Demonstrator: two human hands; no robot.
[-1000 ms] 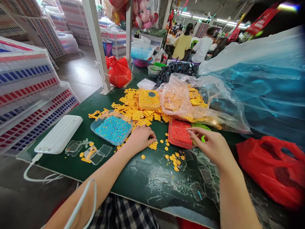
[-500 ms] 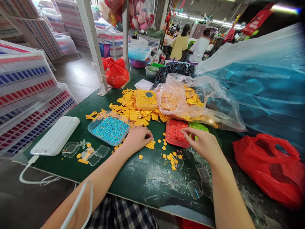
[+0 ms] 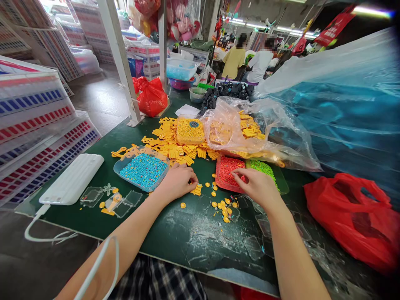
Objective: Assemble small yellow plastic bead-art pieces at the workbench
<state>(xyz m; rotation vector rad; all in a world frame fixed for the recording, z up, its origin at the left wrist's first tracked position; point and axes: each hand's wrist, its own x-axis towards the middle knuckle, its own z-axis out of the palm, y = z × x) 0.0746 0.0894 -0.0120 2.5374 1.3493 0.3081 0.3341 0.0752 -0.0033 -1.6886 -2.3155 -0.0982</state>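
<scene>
Red plastic tray of red beads (image 3: 227, 170) lay mid-tabletop (image 3: 187, 237), just left of the right hand (image 3: 256, 188), thumb and forefinger pinched over it, grip contents unclear. Left hand (image 3: 176, 181), curled, pinned a small yellow plastic piece (image 3: 196, 190).

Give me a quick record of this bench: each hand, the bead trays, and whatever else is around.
left hand: palm down on the green table, fingertips at a yellow plastic piece, beside the blue bead tray
right hand: fingers over the red bead tray; grip unclear
other trays: green bead tray, yellow bead tray
rest: yellow parts pile, white power bank, red bag at right
</scene>
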